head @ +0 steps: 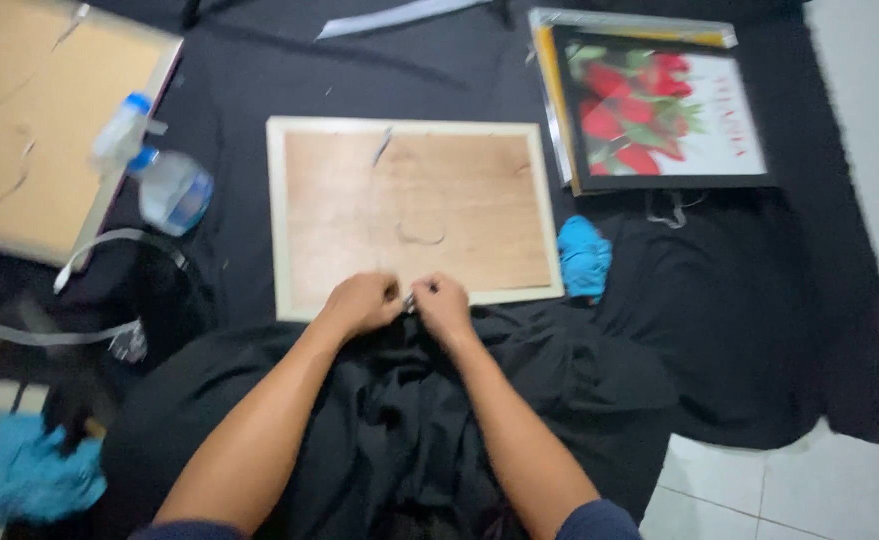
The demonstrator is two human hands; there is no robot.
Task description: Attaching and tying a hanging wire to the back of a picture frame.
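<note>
Both hands meeting at near edge of frame (414, 215), lying face-down on black cloth (759, 330), backing up for access. Left hand (361, 303) & right hand (442, 305) pinching together on small metal bit (409, 299), too blurred to ID. Blue rag (584, 257) lying just beside frame's right edge; finished framed flower picture (664, 110) sitting well apart.

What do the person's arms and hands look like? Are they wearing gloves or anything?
No gloves. Both hands are bare: the left hand and the right hand show no rings, watch or bracelets that I can make out, though the picture is a bit blurry. The forearms are bare too. Dark blue short sleeves just peek in at the bottom edge, near the upper arms.
</note>
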